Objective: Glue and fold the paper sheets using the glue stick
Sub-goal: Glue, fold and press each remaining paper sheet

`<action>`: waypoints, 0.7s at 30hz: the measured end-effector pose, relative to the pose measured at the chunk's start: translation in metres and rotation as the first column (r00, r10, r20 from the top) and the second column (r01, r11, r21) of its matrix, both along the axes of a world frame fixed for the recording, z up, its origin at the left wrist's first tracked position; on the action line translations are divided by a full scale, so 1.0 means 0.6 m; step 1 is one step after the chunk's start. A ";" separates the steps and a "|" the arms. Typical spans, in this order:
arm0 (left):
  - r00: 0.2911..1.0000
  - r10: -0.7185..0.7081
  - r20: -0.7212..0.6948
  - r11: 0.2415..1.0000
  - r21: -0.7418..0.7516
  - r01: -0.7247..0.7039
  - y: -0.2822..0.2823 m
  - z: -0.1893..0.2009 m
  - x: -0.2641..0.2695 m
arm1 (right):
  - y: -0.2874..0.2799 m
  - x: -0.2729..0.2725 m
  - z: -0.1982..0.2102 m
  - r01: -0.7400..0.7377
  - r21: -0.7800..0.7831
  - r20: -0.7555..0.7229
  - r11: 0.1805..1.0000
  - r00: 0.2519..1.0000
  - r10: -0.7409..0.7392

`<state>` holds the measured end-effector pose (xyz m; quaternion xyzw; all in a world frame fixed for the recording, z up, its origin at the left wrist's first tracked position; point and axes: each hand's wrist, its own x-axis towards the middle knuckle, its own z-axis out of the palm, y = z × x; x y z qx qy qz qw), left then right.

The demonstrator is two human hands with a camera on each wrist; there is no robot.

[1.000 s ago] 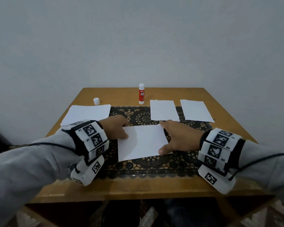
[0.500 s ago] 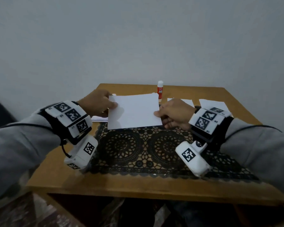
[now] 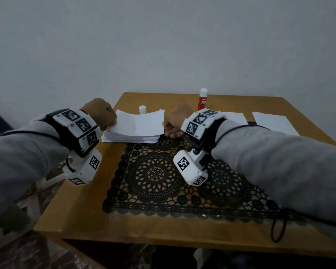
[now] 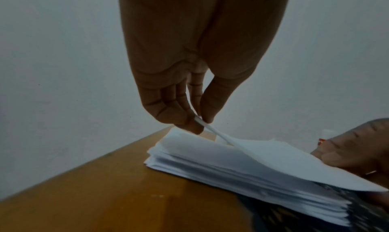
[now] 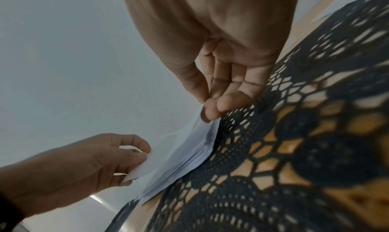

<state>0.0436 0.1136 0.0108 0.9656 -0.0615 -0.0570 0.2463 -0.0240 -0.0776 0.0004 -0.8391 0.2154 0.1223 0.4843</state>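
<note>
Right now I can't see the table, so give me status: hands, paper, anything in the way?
Left hand and right hand pinch one sheet just above the stack. Glue stick upright behind. Nothing blocking.

left hand [image 3: 100, 113] + right hand [image 3: 174, 122]: pinch sheet [image 3: 139, 123] ends | over paper stack [image 3: 130, 138] | glue stick [image 3: 203, 99] upright behind

looks like a home room, small wooden tabletop [image 3: 97, 200] pushed against a plain pale wall [image 3: 163, 45], black lace doily [image 3: 155, 175] as decor, patterned rug [image 3: 27, 249] on the floor at lower left, dim indoor light, domestic not lab
</note>
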 end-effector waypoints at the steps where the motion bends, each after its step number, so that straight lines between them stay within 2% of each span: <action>1: 1.000 -0.007 0.003 1.000 0.021 0.007 0.001 -0.005 0.004 | 0.002 0.004 -0.004 -0.012 -0.019 0.015 1.000 1.000 0.013; 3: 1.000 -0.016 0.025 0.998 0.059 0.015 0.000 -0.013 0.006 | 0.002 0.013 -0.020 -0.017 -0.091 0.084 0.996 0.996 0.025; 5: 0.999 -0.026 0.046 0.995 0.092 0.022 0.000 -0.019 0.006 | 0.002 0.015 -0.031 0.027 -0.085 0.129 0.996 0.991 -0.016; 9: 0.999 -0.032 -0.001 0.993 0.113 0.032 0.000 -0.022 0.001 | 0.002 0.019 -0.028 0.032 -0.052 0.164 0.998 0.986 -0.023; 12: 0.999 -0.032 -0.023 0.992 0.117 0.035 -0.003 -0.023 -0.002 | 0.004 0.023 -0.030 0.079 0.061 0.157 0.995 0.984 -0.088; 19: 0.999 -0.033 -0.041 0.989 0.141 0.038 -0.003 -0.022 0.001 | 0.009 0.028 -0.037 0.058 0.042 0.181 0.997 0.981 -0.065; 21: 0.999 -0.038 -0.036 0.985 0.165 0.043 -0.002 -0.024 0.001 | 0.009 0.029 -0.040 0.031 -0.005 0.183 1.000 0.983 -0.030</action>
